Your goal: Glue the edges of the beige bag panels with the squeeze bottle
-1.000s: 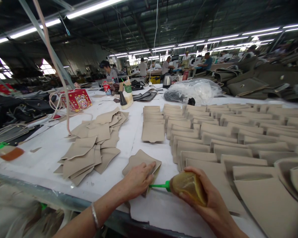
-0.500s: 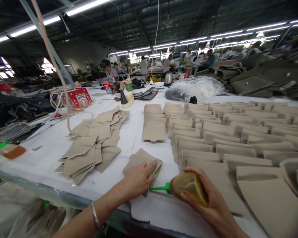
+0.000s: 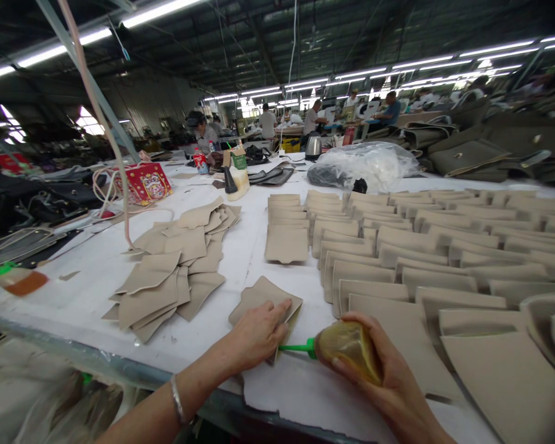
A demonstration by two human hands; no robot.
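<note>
While the left hand lay outstretched on a tan piece atop the white table, the right hand, wrapped around an amber bottle, held it lengthwise sideways, green nozzle pointing left at the piece's near edge.

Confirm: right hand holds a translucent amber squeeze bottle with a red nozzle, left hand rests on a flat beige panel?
Not quite: the head view shows the nozzle is green, not red. The right hand does hold the bottle, and the left hand does rest on the panel.
</note>
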